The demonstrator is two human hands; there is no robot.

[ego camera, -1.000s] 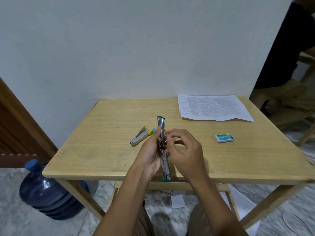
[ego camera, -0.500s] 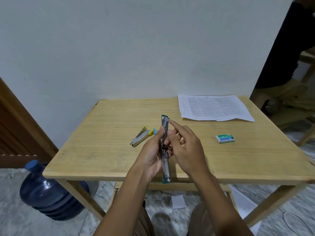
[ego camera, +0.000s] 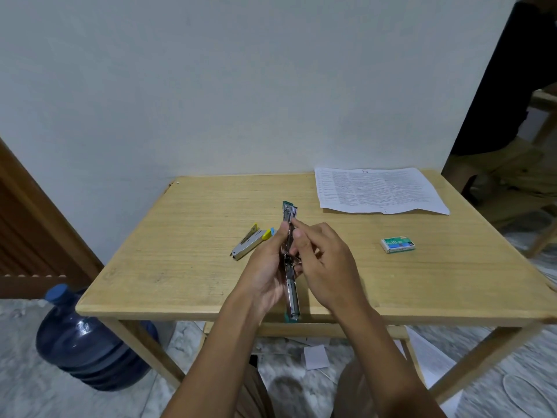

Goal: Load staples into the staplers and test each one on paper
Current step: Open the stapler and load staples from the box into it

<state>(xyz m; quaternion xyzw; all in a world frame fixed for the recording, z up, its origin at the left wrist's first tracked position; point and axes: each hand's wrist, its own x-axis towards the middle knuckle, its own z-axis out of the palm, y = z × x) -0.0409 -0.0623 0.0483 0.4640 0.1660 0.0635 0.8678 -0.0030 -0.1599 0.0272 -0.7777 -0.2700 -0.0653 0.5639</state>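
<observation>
Green stapler: swung open into one long strip, held above the table's near edge, lower end past that edge, upper end pointing at the wall
Left hand: fingers curled round the stapler's middle, thumb up its left side
Right hand: thumb and forefinger pinch the stapler's upper half; whether staples sit between them I cannot tell
Yellow stapler: lies open on the table, just left of the left hand
Box: flat, right of the hands, well apart
Paper: far right corner, along the far edge
Table: wide wood shows from the yellow stapler to the left edge, and between hands and box
Bottle: on the floor beside the near left leg
</observation>
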